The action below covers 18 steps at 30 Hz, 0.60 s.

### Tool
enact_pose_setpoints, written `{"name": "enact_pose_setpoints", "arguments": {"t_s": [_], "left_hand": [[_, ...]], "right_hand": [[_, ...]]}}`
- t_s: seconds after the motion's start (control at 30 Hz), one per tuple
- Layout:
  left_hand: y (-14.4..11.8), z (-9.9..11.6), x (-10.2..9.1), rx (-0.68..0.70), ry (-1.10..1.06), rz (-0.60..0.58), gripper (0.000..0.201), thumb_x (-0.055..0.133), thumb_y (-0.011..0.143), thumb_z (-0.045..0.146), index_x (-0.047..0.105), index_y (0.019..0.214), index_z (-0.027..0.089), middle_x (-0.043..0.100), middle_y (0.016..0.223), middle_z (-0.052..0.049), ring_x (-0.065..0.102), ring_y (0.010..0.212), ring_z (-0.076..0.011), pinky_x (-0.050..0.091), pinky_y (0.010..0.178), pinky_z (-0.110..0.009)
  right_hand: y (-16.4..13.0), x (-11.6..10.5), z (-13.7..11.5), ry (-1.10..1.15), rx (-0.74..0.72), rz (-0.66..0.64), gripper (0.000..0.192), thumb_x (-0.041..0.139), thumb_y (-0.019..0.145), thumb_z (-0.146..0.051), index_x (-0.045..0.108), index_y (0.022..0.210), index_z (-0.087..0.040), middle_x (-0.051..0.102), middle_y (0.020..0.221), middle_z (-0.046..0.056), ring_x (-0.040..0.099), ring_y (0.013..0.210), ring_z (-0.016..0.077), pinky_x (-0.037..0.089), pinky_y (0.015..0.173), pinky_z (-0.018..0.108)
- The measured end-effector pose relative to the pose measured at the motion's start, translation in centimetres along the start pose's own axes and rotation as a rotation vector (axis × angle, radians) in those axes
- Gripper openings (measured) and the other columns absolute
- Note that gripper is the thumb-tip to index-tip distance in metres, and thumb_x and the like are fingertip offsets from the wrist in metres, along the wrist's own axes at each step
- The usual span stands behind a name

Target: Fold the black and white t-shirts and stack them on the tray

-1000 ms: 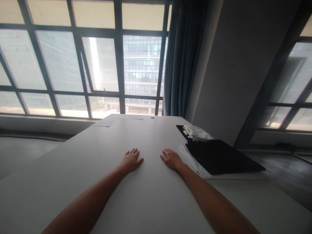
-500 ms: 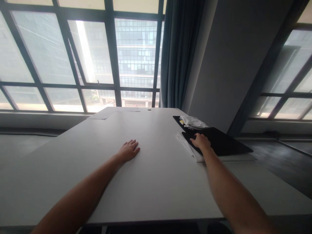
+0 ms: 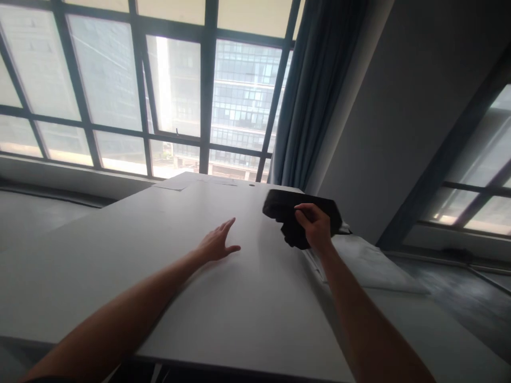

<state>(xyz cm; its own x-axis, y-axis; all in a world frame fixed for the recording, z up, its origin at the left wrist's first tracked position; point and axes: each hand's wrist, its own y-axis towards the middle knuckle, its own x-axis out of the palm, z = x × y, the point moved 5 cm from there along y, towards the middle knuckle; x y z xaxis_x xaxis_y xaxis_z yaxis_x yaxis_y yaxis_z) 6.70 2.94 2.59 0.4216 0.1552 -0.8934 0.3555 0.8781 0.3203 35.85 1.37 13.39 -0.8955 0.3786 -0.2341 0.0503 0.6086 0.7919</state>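
I see a long pale grey worktop (image 3: pixel 239 298) running away from me toward a wall of tall windows (image 3: pixel 171 96) with dark frames, and office towers stand beyond the glass. A blue-grey curtain (image 3: pixel 315 101) hangs at the right end of the windows, next to a plain grey wall (image 3: pixel 399 117). A second window shows at the far right edge, over a dark floor.

My right hand (image 3: pixel 317 229) is raised above the right side of the worktop, its fingers (image 3: pixel 303 215) clenched on a folded black cloth (image 3: pixel 287 210). The cloth is clear of the surface, bunched and drooping below my grip. Just beneath and to the right of it lies a flat stack of white fabric (image 3: pixel 371 263), resting on the worktop near its right edge.

My left hand (image 3: pixel 217 244) is near the middle of the worktop, fingers released and spread, the palm low over the surface; I cannot tell whether it touches. At the far end, close to the windows, lie a few thin sheets of paper (image 3: pixel 173 185).
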Motion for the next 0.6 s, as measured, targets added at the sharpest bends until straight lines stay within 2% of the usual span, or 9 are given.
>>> {"name": "enact_pose_setpoints", "arguments": {"t_s": [0.1, 0.17, 0.23, 0.3, 0.37, 0.43, 0.5, 0.6], "left_hand": [[-0.3, 1.3, -0.8, 0.066, -0.025, 0.086, 0.104, 0.063, 0.081, 0.06, 0.005, 0.158, 0.021, 0.025, 0.16, -0.013, 0.035, 0.141, -0.0335, 0.037, 0.11, -0.048], [-0.4, 1.6, -0.7, 0.081, -0.019, 0.085, 0.099, 0.064, 0.081, 0.056, 0.012, 0.158, 0.023, 0.029, 0.159, -0.012, 0.038, 0.139, -0.0333, 0.037, 0.11, -0.047], [-0.4, 1.5, -0.2, 0.079, 0.004, 0.069, 0.085, 0.064, 0.082, 0.05, 0.027, 0.154, 0.024, 0.035, 0.157, -0.009, 0.041, 0.137, -0.032, 0.037, 0.11, -0.046], [-0.3, 1.3, 0.4, 0.073, 0.025, 0.075, 0.063, 0.061, 0.085, 0.043, 0.046, 0.143, 0.025, 0.045, 0.151, -0.008, 0.045, 0.133, -0.03, 0.038, 0.109, -0.044], [0.0, 1.2, 0.6, 0.07, 0.027, 0.091, 0.04, 0.056, 0.087, 0.035, 0.062, 0.125, 0.025, 0.059, 0.136, -0.007, 0.054, 0.123, -0.0275, 0.043, 0.103, -0.041], [0.4, 1.0, 0.1, 0.044, -0.006, 0.136, 0.026, 0.051, 0.089, 0.028, 0.069, 0.107, 0.024, 0.069, 0.116, -0.006, 0.063, 0.106, -0.0248, 0.048, 0.092, -0.037], [0.6, 0.7, -1.7, 0.002, -0.087, 0.261, 0.023, 0.048, 0.089, 0.025, 0.069, 0.098, 0.023, 0.072, 0.098, -0.005, 0.066, 0.089, -0.022, 0.05, 0.081, -0.033], [0.3, -0.2, -5.7, -0.052, -0.245, 0.568, 0.023, 0.045, 0.091, 0.028, 0.066, 0.095, 0.019, 0.07, 0.084, -0.003, 0.064, 0.076, -0.0186, 0.05, 0.073, -0.029]], "right_hand": [[-0.5, 0.9, 0.8, 0.129, 0.114, 0.023, 0.033, 0.069, 0.074, -0.051, 0.066, 0.086, -0.021, 0.064, 0.077, 0.001, 0.059, 0.07, 0.0166, 0.048, 0.066, 0.03], [-0.8, 1.2, 1.9, 0.159, 0.204, 0.016, 0.036, 0.072, 0.069, -0.053, 0.065, 0.083, -0.02, 0.064, 0.075, 0.001, 0.058, 0.067, 0.0159, 0.047, 0.063, 0.029], [-1.2, 1.9, 2.5, 0.186, 0.276, -0.051, 0.039, 0.073, 0.067, -0.055, 0.065, 0.083, -0.02, 0.064, 0.072, 0.001, 0.057, 0.063, 0.0152, 0.046, 0.06, 0.028], [-1.9, 3.2, 2.1, 0.221, 0.309, -0.192, 0.041, 0.073, 0.068, -0.057, 0.066, 0.084, -0.019, 0.063, 0.069, 0.0, 0.055, 0.06, 0.0141, 0.044, 0.056, 0.027], [-2.6, 4.6, 1.3, 0.249, 0.309, -0.349, 0.042, 0.073, 0.07, -0.058, 0.067, 0.085, -0.019, 0.061, 0.065, -0.002, 0.053, 0.057, 0.0129, 0.043, 0.053, 0.026], [-3.0, 5.3, 0.8, 0.259, 0.305, -0.421, 0.042, 0.073, 0.071, -0.058, 0.067, 0.086, -0.019, 0.06, 0.065, -0.002, 0.053, 0.057, 0.0126, 0.042, 0.052, 0.025], [-2.7, 5.0, 1.0, 0.248, 0.304, -0.363, 0.045, 0.072, 0.071, -0.06, 0.067, 0.089, -0.019, 0.062, 0.068, -0.001, 0.055, 0.06, 0.0136, 0.044, 0.053, 0.025], [-2.0, 3.5, 1.8, 0.172, 0.276, -0.223, 0.049, 0.071, 0.071, -0.062, 0.065, 0.096, -0.02, 0.064, 0.076, 0.002, 0.059, 0.067, 0.0158, 0.049, 0.06, 0.029]]}}
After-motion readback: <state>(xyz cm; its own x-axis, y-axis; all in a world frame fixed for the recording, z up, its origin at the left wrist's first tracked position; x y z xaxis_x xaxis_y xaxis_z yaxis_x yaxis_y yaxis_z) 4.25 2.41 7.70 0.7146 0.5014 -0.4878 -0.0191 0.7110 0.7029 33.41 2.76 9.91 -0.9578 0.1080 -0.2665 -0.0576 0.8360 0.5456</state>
